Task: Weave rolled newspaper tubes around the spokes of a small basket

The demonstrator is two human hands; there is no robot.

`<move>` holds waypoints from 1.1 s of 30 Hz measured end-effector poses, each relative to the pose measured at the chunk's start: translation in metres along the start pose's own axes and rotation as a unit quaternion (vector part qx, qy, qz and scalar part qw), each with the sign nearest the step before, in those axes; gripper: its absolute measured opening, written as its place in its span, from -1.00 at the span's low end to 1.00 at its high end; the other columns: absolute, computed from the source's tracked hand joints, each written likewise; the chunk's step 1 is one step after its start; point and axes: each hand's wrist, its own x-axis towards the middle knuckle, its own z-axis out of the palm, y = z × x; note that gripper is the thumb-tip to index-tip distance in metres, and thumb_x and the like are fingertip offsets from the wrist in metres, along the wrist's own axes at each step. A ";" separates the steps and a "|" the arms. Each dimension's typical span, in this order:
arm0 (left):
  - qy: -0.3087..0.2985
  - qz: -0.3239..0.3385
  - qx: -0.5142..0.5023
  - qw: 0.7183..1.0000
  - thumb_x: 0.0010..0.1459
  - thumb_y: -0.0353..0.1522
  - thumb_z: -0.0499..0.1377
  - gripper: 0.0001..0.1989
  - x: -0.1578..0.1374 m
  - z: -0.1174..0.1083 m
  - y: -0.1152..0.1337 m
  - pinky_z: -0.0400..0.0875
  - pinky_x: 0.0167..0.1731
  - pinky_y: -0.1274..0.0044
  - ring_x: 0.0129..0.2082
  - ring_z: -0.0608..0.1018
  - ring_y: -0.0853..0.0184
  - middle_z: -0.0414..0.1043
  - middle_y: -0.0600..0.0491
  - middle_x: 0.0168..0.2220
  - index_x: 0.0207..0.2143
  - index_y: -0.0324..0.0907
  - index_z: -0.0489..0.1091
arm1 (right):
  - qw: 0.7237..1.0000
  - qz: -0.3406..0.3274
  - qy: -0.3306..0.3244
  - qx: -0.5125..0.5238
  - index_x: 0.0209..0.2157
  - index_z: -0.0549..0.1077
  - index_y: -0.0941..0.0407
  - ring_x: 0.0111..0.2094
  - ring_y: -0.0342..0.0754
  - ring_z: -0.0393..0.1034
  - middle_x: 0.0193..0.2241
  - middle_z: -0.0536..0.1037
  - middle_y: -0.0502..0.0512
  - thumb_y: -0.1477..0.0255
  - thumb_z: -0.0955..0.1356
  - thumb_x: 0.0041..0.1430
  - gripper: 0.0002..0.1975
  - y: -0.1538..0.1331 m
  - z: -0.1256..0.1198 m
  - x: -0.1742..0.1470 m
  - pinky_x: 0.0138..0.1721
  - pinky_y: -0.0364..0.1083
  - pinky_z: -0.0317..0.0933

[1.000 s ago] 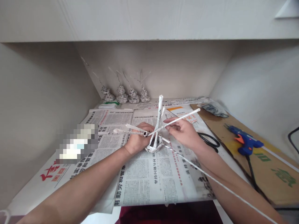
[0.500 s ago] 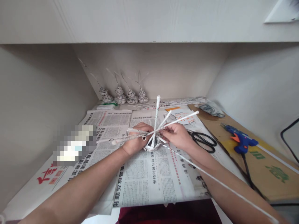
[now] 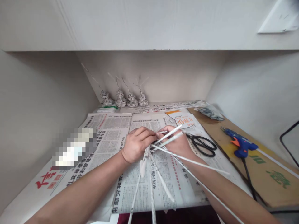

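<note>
Over the middle of the newspaper, my left hand (image 3: pixel 139 142) has its fingers curled around a small piece woven from rolled newspaper tubes. My right hand (image 3: pixel 174 140) pinches at the far side of the same piece, its fingertips close to the left ones. Most of the woven body is hidden behind the hands. Several loose paper tubes (image 3: pixel 165 185) fan out from it, some toward me and some to the right. One long thin tube (image 3: pixel 205 187) runs down across my right forearm.
Several finished gourd-shaped woven pieces (image 3: pixel 132 101) stand at the back left. Paper tubes (image 3: pixel 168 107) lie along the back wall. Black scissors (image 3: pixel 203 144), a blue glue gun (image 3: pixel 244 144) on cardboard (image 3: pixel 263 189) and a bagged item (image 3: pixel 210 113) are at right.
The woven piece has been tipped over, so its tubes, which stood up and pointed left, now point toward me and right. The left hand has turned with its back upward.
</note>
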 end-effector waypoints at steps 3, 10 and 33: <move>0.003 0.025 0.029 0.999 0.31 -0.32 0.00 -0.73 0.000 -0.001 0.000 0.43 -0.16 0.44 -0.19 0.50 0.28 0.56 -0.03 -0.18 -0.15 -0.16 0.48 | 1.000 -0.024 0.016 -0.006 -0.43 0.52 0.12 -0.49 -0.11 0.44 -0.50 0.57 0.03 0.36 0.38 0.07 -0.87 -0.002 0.000 -0.002 -0.49 -0.19 0.25; 0.028 0.003 0.003 1.000 0.27 -0.33 0.07 -0.78 0.000 -0.004 -0.001 0.42 -0.11 0.41 -0.11 0.48 0.22 0.53 -0.05 -0.06 -0.16 -0.17 0.48 | 0.999 -0.024 0.037 0.031 -0.37 0.53 0.15 -0.50 -0.11 0.42 -0.51 0.56 0.04 0.39 0.40 0.06 -0.88 -0.003 -0.001 -0.005 -0.48 -0.17 0.27; 0.068 -0.030 -0.172 0.982 0.20 -0.42 0.17 -0.91 -0.003 0.003 -0.010 0.42 -0.08 0.38 -0.09 0.52 0.25 0.55 -0.05 -0.14 -0.27 -0.15 0.48 | 0.963 -0.241 0.112 -0.034 -0.32 0.54 0.09 -0.49 -0.18 0.40 -0.44 0.57 0.00 0.52 0.37 0.10 -0.89 -0.015 -0.008 -0.013 -0.43 -0.17 0.29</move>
